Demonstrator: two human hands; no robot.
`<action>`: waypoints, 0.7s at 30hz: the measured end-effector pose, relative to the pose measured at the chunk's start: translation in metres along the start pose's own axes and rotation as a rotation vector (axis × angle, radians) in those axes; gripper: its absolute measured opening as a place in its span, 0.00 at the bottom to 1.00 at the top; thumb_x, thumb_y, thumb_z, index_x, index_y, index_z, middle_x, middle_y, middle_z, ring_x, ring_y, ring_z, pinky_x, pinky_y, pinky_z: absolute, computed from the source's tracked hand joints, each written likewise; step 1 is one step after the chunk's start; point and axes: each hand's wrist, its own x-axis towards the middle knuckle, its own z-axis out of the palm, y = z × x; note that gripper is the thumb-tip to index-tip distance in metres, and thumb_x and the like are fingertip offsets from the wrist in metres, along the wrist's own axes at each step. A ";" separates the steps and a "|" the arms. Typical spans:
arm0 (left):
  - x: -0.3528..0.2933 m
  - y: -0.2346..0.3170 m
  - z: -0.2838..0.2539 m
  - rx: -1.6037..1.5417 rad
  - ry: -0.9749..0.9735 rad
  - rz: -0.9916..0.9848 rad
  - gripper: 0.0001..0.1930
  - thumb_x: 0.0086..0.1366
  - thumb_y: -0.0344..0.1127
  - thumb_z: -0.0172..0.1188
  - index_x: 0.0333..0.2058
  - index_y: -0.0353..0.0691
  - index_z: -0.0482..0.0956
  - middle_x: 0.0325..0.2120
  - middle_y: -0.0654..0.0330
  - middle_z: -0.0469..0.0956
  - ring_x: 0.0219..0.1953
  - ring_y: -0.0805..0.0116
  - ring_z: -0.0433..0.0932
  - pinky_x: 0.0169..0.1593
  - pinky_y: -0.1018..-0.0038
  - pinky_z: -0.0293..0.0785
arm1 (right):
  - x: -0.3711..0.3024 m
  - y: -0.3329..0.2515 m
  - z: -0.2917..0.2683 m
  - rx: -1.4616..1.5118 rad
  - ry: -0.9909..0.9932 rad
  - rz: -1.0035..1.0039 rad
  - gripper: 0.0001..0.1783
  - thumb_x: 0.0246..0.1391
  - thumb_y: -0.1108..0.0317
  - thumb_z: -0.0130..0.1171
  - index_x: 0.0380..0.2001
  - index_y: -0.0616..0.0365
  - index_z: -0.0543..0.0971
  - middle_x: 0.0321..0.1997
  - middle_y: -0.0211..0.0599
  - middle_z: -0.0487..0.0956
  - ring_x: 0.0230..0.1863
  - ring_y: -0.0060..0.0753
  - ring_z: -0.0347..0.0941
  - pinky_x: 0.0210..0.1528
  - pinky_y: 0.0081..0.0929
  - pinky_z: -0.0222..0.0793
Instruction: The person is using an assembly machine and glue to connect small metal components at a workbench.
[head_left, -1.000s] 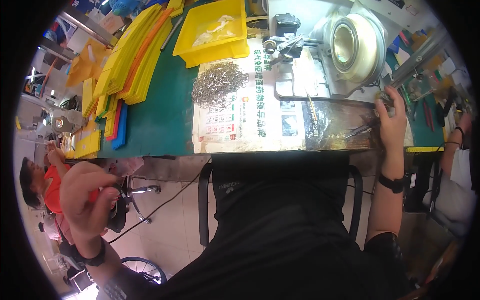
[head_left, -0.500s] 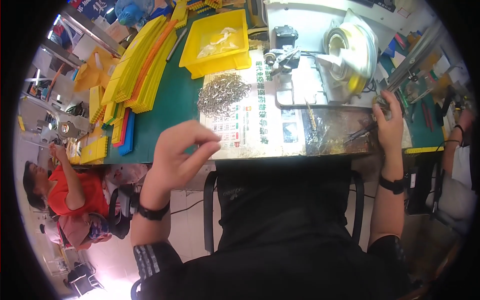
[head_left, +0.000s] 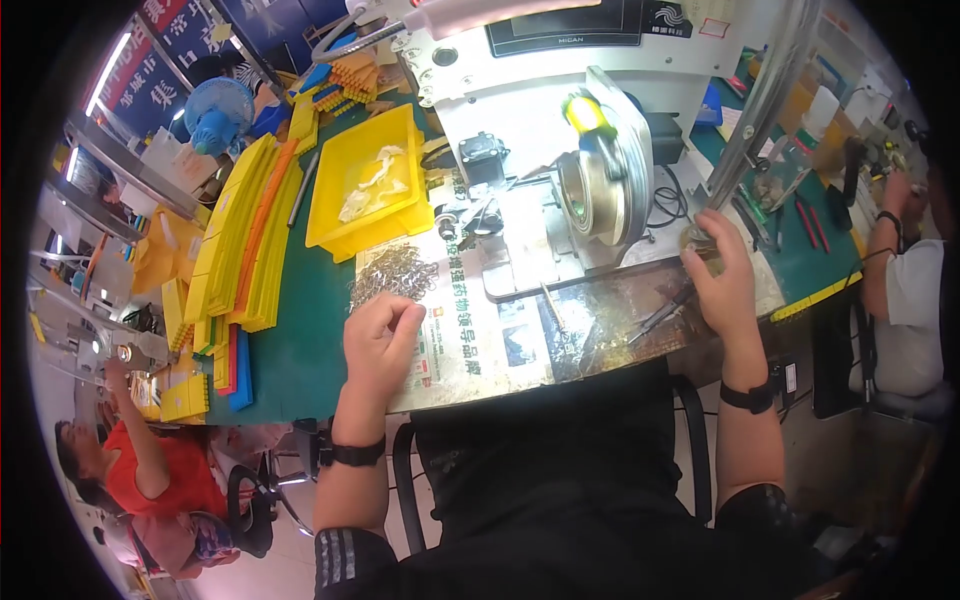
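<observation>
My left hand rests on the printed paper sheet at the bench's near edge, fingers curled, just below a pile of small metal parts. Whether it pinches a part I cannot tell. My right hand reaches to the right of the bench, its fingers closed around a small round object at the foot of a metal pole. A white machine with a large metal reel stands between the two hands. Both wrists wear black bands.
A yellow bin holding white bits sits behind the parts pile. Stacks of yellow and orange trays line the green mat on the left. Tweezers lie near the right hand. One person in red sits lower left, another at right.
My left hand has come up from beside the chair onto the bench and now lies by the metal parts. The view has tilted forward. My right hand has stayed by the pole.
</observation>
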 end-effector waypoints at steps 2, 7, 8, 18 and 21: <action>-0.002 -0.002 -0.001 0.012 -0.018 -0.032 0.08 0.60 0.28 0.66 0.25 0.35 0.77 0.19 0.58 0.73 0.21 0.66 0.72 0.28 0.72 0.66 | 0.001 -0.001 0.001 0.019 0.020 -0.019 0.23 0.52 0.72 0.64 0.52 0.63 0.77 0.61 0.51 0.74 0.62 0.51 0.70 0.65 0.38 0.63; 0.007 0.013 -0.014 0.133 0.019 0.102 0.10 0.57 0.27 0.69 0.22 0.37 0.75 0.19 0.58 0.73 0.22 0.63 0.72 0.27 0.71 0.67 | -0.006 0.000 -0.006 -0.025 0.224 -0.154 0.18 0.49 0.77 0.64 0.45 0.62 0.79 0.54 0.49 0.77 0.55 0.50 0.73 0.58 0.38 0.68; 0.013 0.017 -0.021 0.094 0.027 0.130 0.10 0.56 0.27 0.70 0.22 0.37 0.76 0.20 0.58 0.74 0.22 0.63 0.74 0.28 0.72 0.68 | -0.010 -0.002 -0.012 0.015 0.019 -0.233 0.17 0.47 0.78 0.63 0.44 0.62 0.79 0.51 0.47 0.78 0.53 0.50 0.74 0.55 0.37 0.69; 0.078 0.000 -0.070 0.231 -0.105 0.140 0.08 0.63 0.28 0.62 0.41 0.35 0.81 0.30 0.56 0.80 0.32 0.64 0.79 0.37 0.72 0.72 | -0.007 -0.025 -0.011 -0.073 -0.456 -0.355 0.12 0.45 0.71 0.68 0.37 0.57 0.83 0.41 0.36 0.78 0.47 0.45 0.72 0.52 0.42 0.66; 0.077 0.011 -0.031 0.009 -0.064 0.119 0.13 0.65 0.27 0.59 0.49 0.35 0.80 0.38 0.56 0.82 0.38 0.68 0.80 0.41 0.74 0.73 | -0.004 -0.034 -0.013 -0.014 -0.487 -0.348 0.12 0.44 0.70 0.68 0.35 0.56 0.84 0.40 0.37 0.78 0.45 0.46 0.72 0.50 0.41 0.65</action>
